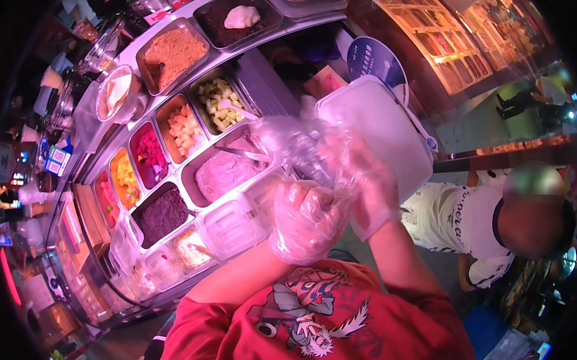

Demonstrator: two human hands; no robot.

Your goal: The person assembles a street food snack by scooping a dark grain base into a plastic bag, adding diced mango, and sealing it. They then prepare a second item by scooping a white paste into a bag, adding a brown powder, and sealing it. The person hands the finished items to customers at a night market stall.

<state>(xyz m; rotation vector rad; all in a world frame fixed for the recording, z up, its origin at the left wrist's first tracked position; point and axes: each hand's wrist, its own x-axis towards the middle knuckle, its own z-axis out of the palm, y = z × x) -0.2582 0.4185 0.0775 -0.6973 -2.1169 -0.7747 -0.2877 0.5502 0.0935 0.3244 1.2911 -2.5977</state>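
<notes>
Both my hands wear loose clear plastic gloves and meet over the right end of a food counter. My left hand point(306, 213) is curled into a fist, and whatever it grips is hidden. Close beside it, my right hand point(362, 177) is smeared by motion, its fingers unclear. A crumpled, blurred piece of clear plastic point(287, 141) spreads out from the hands; I cannot tell whether it is a bag or part of a glove. Under and left of it lies a pan of pinkish-purple mash point(227, 175) with a metal utensil point(243, 154) in it.
Pans of green cubes point(220, 100), orange cubes point(183, 129) and dark purple food point(161, 214) line the counter. A white box point(377, 129) and a round blue fan point(374, 61) stand beyond my right hand. A person point(457, 216) in white is close on the right.
</notes>
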